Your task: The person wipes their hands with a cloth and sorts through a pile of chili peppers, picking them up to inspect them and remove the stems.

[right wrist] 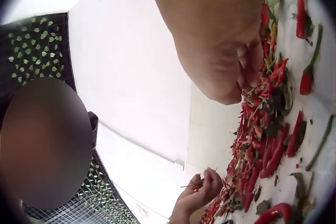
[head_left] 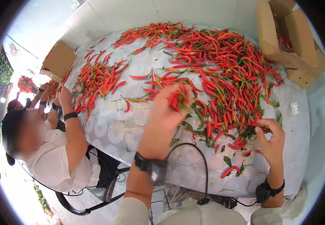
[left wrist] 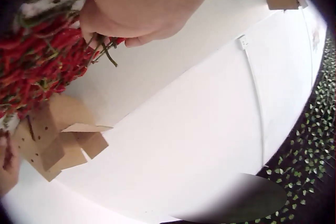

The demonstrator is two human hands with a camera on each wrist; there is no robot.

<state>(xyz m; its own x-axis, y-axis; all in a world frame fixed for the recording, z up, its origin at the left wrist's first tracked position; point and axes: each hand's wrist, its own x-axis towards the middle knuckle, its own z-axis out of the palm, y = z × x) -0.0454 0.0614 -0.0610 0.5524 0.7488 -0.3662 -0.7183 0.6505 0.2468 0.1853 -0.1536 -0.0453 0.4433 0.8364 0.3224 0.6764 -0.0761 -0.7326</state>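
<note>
My left hand is raised over the near side of the table, its fingers curled round a small bunch of red chili peppers. Green stems stick out below the fingers in the left wrist view. At the near right edge of the big chili pile, my right hand reaches down with bent fingers. Its thumb and index fingertips are right at some dark green leaves and peppers. Whether they pinch anything, I cannot tell. A loose red chili lies nearer to me.
An open cardboard box stands at the back right, with chilies inside. To the left is a smaller chili heap and another cardboard box. A seated person works at the table's left side. A black cable loops near my left wrist.
</note>
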